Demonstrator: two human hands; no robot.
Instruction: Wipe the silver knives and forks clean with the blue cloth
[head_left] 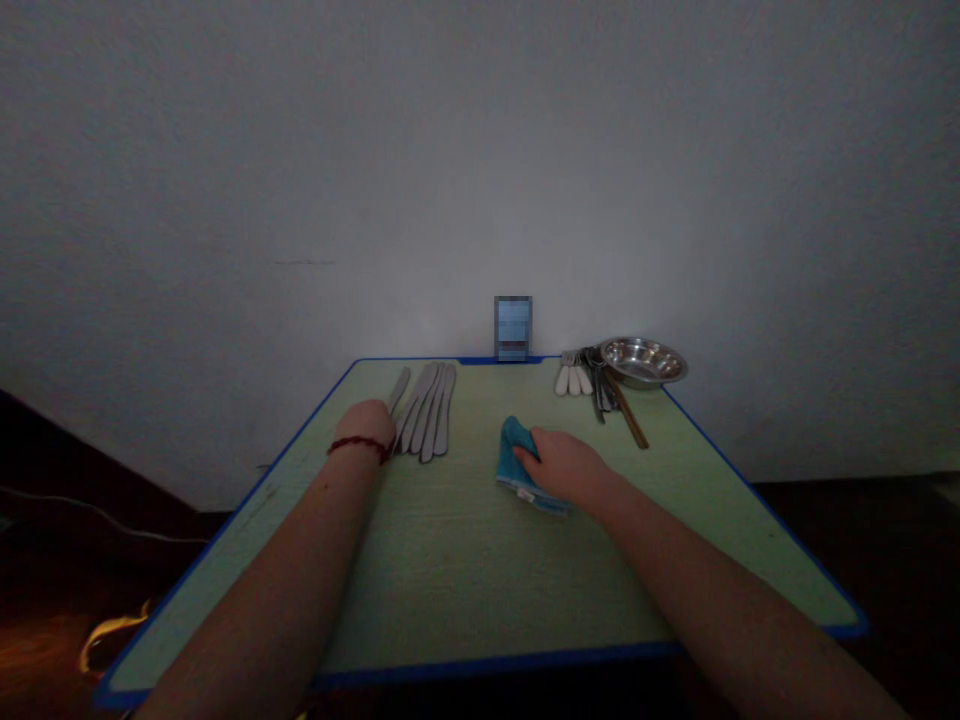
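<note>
My left hand (366,422), with a dark red cord at its wrist, is closed at the left of the table. A table knife (400,386) sticks out beyond its fingers, its lower part hidden by the hand. Close beside it on the right, several silver table knives (429,412) lie side by side in a fanned row. My right hand (566,465) grips a folded blue cloth (516,455) over the table's middle, the cloth's lower edge hanging down with a small white label. Between the two hands there is a gap of bare tabletop.
On the green table (450,580) with a blue edge, forks with white handles (574,380), dark-handled cutlery (600,395) and brown sticks (630,412) lie at the back right. A shiny metal bowl (643,362) stands there too. A blurred screen (513,328) leans against the wall.
</note>
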